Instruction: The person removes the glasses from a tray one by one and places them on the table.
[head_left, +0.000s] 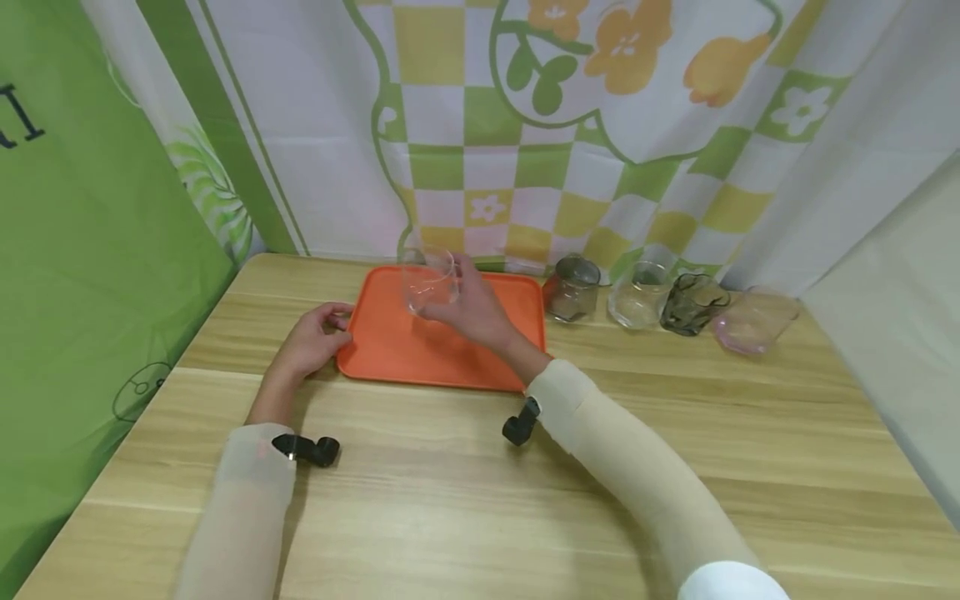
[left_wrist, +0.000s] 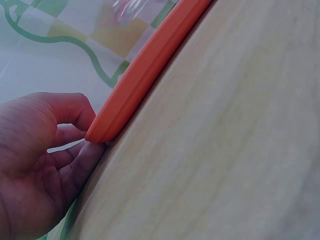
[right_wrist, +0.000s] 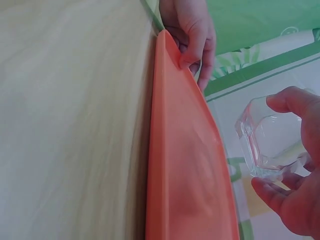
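An orange tray (head_left: 465,354) lies on the table. At its left edge my left hand (head_left: 309,340) pinches the rim, with the thumb (right_wrist: 195,47) on the tray's edge and fingers beside and under it. My right hand (head_left: 476,308) holds a clear glass cup (head_left: 429,287) over the tray's back left part. In the right wrist view the clear cup (right_wrist: 272,135) is gripped between thumb and fingers, and it appears apart from the tray surface (right_wrist: 190,175). Part of the cup's near side is hidden by the right hand.
Right of the tray stand a dark grey glass (head_left: 573,290), a clear glass (head_left: 637,296), a dark wavy glass (head_left: 693,304) and a pinkish glass (head_left: 753,321) in a row. A patterned curtain (head_left: 487,175) hangs behind the wooden table (head_left: 420,500).
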